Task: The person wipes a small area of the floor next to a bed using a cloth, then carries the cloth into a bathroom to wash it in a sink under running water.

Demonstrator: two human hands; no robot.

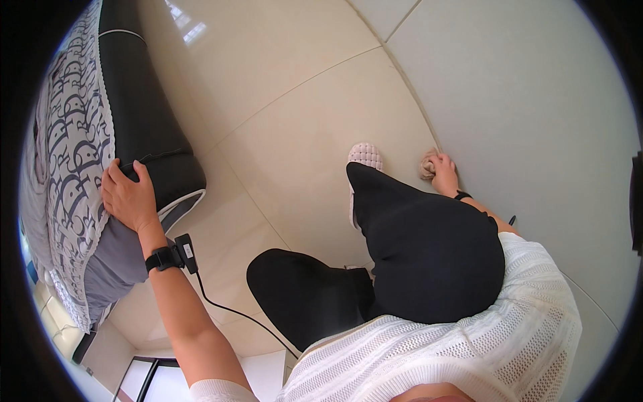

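At the left, my left hand (129, 196) rests on the edge of a bed, its fingers spread over a white patterned bedcover (80, 135) and the black padded bed frame (138, 105). A black strap with a small cabled device (186, 253) is on that wrist. On the right, my right hand (444, 173) is closed around a crumpled beige cloth (427, 166), low down where the tiled floor (301, 135) meets the pale wall (522, 115). Some of its fingers are hidden from view.
My bent legs in black trousers (432, 251) fill the lower middle. A pink quilted slipper (365, 155) stands on the floor near the cloth. A black cable (241, 312) runs from the left wrist device towards my body. Grey bedding (115, 266) hangs at the lower left.
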